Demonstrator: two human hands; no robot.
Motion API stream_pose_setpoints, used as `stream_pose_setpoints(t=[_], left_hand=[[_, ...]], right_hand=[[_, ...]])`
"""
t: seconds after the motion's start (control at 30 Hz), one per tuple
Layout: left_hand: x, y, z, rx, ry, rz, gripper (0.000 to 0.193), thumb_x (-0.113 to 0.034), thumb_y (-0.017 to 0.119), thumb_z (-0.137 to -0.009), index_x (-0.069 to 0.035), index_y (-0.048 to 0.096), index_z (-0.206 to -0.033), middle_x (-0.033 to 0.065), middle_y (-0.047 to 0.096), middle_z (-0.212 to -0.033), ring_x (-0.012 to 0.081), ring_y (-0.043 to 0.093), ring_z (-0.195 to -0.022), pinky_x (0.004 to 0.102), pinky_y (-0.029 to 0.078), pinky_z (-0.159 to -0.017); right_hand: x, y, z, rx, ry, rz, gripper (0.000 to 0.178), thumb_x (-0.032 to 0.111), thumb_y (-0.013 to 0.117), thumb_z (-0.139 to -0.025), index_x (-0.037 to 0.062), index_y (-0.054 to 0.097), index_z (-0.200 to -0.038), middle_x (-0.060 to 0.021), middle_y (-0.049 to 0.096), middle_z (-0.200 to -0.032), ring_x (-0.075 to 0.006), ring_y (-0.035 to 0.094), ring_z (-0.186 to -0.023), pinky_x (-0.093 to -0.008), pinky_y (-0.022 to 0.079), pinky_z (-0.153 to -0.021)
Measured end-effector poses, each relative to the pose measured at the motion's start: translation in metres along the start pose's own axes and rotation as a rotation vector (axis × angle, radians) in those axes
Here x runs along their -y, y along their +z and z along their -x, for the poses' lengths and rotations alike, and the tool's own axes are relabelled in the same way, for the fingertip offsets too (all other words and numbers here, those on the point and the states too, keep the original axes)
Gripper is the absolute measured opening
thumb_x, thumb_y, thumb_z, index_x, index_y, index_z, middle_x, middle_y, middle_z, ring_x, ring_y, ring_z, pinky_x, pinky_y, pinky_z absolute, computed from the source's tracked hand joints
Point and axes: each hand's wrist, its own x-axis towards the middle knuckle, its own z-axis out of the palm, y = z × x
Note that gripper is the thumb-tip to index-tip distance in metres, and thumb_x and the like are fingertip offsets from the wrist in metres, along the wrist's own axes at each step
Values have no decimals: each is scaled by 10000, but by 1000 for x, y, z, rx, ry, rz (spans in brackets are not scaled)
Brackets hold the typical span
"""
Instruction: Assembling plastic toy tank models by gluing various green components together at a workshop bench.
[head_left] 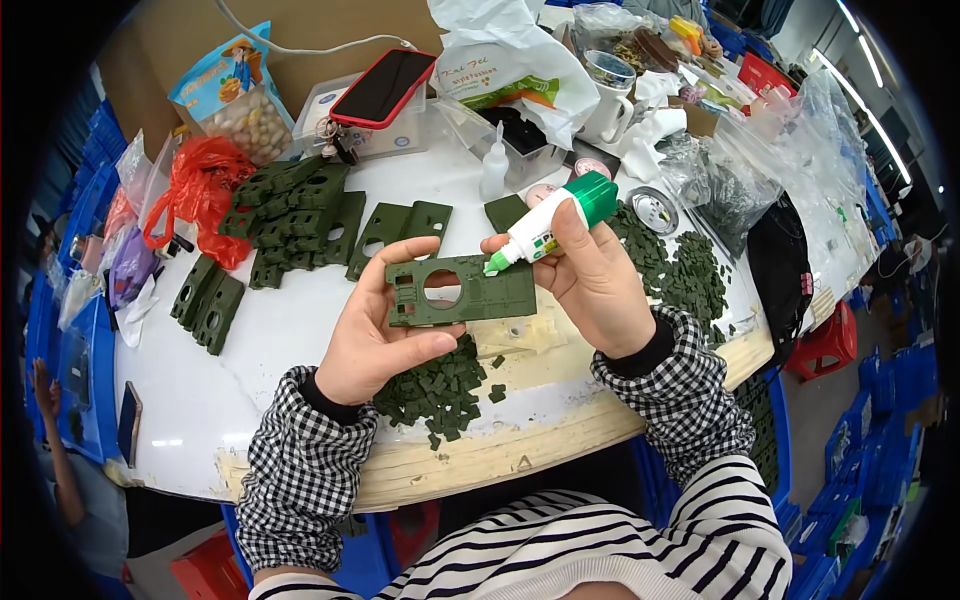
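Note:
My left hand (378, 335) grips a dark green plastic model hull plate (508, 290) by its left end, fingers behind and thumb below. The plate has a large round hole and small square openings. In my right hand (600, 285) is a white glue bottle (540, 228) with a green base, tilted so its nozzle points down-left at the plate's upper edge. Whether the tip touches the plate I cannot tell. Beneath my hands lies a pile of small green plastic pieces (436, 392) on the white table (190, 420).
Stacked green hull plates (300, 215) stand at the left, beside a red plastic bag (205, 195). More small green pieces (690, 280) lie at the right, near a black bag (775, 280). At the back are a red-cased phone (383, 88), a dropper bottle (494, 168) and a mug (608, 112).

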Motion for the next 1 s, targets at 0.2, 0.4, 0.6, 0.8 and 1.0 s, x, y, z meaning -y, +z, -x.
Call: stream_pose_setpoints(t=[0.2,0.4,0.6,0.8,1.0], left_hand=[[6,-4,-2,-17,88,-228,618,72,753,-768,-38,456,-1298,108,562,-1244,194,602,-1112,317,535,-931],[8,-2,-3,-45,183,-302,616,84,765,-749,-13,462,-1277,132,556,-1287,214,600,-1145,329,528,-956],[10,0,-1,-30,286,-327,625,81,782,-724,-8,472,-1259,153,542,-1327,209,589,-1166,345,499,-1013],[11,0,-4,-60,323,-364,629,73,808,-704,-2,507,-1252,117,574,-1278,189,599,-1143,324,511,-993],[7,1,0,-88,341,-428,627,62,817,-699,-12,525,-1249,99,593,-1222,190,616,-1117,317,523,-971]], right_hand=[[-3,-4,2,-44,24,5,340,370,541,-993,40,573,-1071,-90,674,-1018,-172,654,-976,-322,544,-867],[8,-10,1,-96,-105,50,363,394,579,-973,43,586,-1066,-56,657,-1023,-147,643,-934,-306,519,-836],[13,-11,0,-103,-153,91,359,376,630,-948,35,606,-1059,-47,661,-1013,-126,626,-924,-299,491,-848],[10,-14,4,-49,-216,130,300,300,671,-931,26,629,-1044,-47,674,-997,-131,622,-928,-302,478,-863],[6,-10,5,-21,-239,172,244,202,708,-904,24,639,-1055,-85,696,-1024,-141,640,-953,-302,482,-886]])
